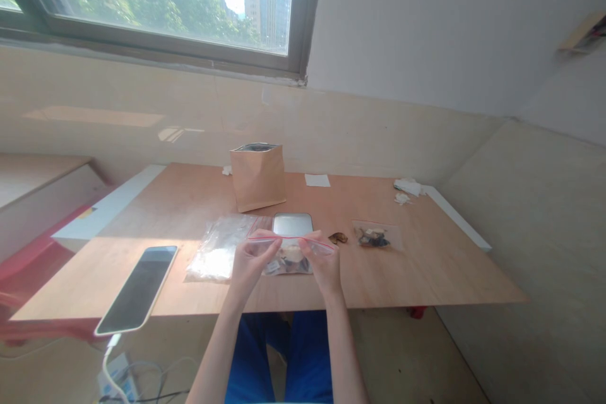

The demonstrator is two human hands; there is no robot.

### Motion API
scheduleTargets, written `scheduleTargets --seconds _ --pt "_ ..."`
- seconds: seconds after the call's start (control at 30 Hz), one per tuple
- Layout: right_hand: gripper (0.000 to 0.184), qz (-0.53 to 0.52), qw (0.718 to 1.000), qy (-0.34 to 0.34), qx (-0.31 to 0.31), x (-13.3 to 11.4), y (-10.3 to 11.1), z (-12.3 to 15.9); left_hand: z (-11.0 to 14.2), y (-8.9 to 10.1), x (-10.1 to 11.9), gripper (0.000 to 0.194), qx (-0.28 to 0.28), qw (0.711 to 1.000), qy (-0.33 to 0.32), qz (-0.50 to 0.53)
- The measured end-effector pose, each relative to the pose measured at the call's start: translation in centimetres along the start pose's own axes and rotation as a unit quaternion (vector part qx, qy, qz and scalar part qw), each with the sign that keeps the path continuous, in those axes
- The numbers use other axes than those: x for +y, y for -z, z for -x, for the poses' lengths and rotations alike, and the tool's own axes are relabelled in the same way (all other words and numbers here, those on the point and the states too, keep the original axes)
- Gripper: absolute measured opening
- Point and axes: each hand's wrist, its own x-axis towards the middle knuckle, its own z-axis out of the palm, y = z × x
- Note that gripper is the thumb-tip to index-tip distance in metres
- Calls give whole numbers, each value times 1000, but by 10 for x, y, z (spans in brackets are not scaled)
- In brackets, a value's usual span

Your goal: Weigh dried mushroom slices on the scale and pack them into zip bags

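Both hands pinch the red-striped top edge of a clear zip bag (pixel 288 263), with pale and dark dried pieces showing in its lower part. My left hand (pixel 253 259) has thumb and fingers closed on the strip's left side. On its right side my right hand (pixel 322 262) grips the same strip. Just behind the bag lies a silver tray-like scale or tin (pixel 292 223), partly covered by the hands. A stack of clear zip bags (pixel 222 246) rests beside my left hand. Right of my right hand is a small brown dried piece (pixel 338 238).
A filled zip bag (pixel 376 235) lies on the right of the wooden table (pixel 440 259). An open kraft paper pouch (pixel 259 178) stands at the back, near a white paper (pixel 317 180). Crumpled tissues (pixel 408 187) lie back right. A phone (pixel 138 289) with a charging cable overhangs the front left edge.
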Motion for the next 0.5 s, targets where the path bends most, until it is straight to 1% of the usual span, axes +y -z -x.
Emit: scheduleTargets --seconds 0.1,0.17,0.27,0.37,0.43,0.5 --pt "20 9 1000 13 19 0 -1 0 0 -3 1 22 20 1000 -1 0" --pt "20 8 1000 18 24 1 -1 0 -1 -4 1 22 20 1000 1 0" --pt "19 -8 1000 13 -1 1 0 -1 -1 -3 -1 22 2 1000 2 -2" --pt "15 -30 999 25 -35 -3 0 -1 0 -1 -3 22 -26 1000 1 -2" --pt "13 -35 998 35 -46 -5 -1 0 0 -1 -4 21 -37 999 -8 -4" --pt "14 -33 998 37 -49 -7 -2 0 0 -1 -3 20 -36 999 -23 -11"
